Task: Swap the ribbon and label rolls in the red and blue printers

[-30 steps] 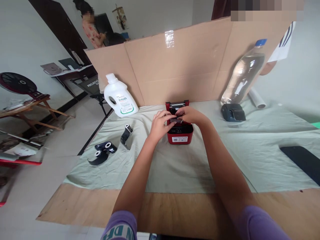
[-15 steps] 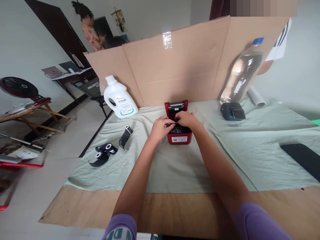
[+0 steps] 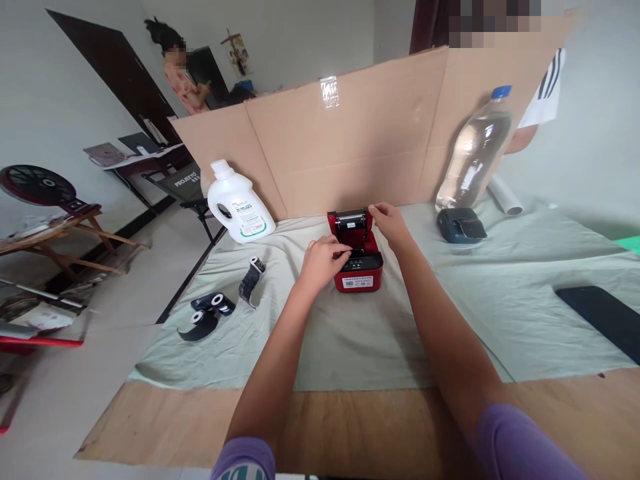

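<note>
A small red label printer (image 3: 361, 275) stands on the pale green cloth (image 3: 350, 333) with its lid (image 3: 350, 221) raised. My left hand (image 3: 323, 259) rests on the printer's left top edge, fingers curled over the open compartment. My right hand (image 3: 390, 223) is at the upper right corner of the raised lid, fingers pinched on its edge. What lies inside the compartment is hidden by my hands.
Black ribbon rolls (image 3: 207, 313) and a loose strip (image 3: 250, 280) lie left of the printer. A white detergent jug (image 3: 237, 203), a clear bottle (image 3: 473, 157), a dark small printer (image 3: 460, 223), a paper roll (image 3: 505, 195), a cardboard screen (image 3: 360, 147) and a black slab (image 3: 600, 317) surround it. A person stands far back left.
My right hand has left the middle of the printer and risen to the lid's upper right corner. My left hand has stayed at the compartment's left edge.
</note>
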A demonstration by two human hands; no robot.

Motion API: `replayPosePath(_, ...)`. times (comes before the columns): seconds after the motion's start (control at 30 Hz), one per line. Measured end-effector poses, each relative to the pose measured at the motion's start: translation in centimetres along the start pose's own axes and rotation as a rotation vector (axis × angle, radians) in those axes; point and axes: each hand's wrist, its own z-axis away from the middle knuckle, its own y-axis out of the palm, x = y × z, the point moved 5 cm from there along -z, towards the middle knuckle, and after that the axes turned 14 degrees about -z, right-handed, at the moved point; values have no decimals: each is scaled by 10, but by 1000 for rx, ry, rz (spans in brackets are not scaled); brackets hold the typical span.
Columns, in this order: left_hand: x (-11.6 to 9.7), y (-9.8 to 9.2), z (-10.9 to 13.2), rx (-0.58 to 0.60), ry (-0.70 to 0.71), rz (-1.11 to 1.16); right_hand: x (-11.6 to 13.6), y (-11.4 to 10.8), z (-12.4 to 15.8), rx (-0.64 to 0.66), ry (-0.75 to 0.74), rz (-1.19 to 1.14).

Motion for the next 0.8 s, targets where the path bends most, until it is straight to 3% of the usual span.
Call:
replayPosePath(0.13, -9, -10, -1, -9, 35, -44, -15, -4, 19, 1, 69, -71)
replayPosePath(0.27, -18, -16, -1, -17, 67, -39, -45, -12, 46, 67, 165, -194)
replayPosePath(0.4, -10, -11, -2, -100, 0, 93, -72, -9, 60, 180, 264, -445)
replayPosePath(0.5, 18, 7, 0, -173, -246, 345, -76, -6, 62, 209, 255, -482)
replayPosePath(0.63, 47, 54, 13, 17, -619, 926, -76, -5, 65, 215, 231, -507)
replayPosePath(0.7, 47, 69, 18, 99, -678, 1167, -76, -4, 66, 217, 222, -552)
replayPosePath(0.8, 42, 76, 22, 103, -704, 1328, -79, -4, 66, 202, 222, -570)
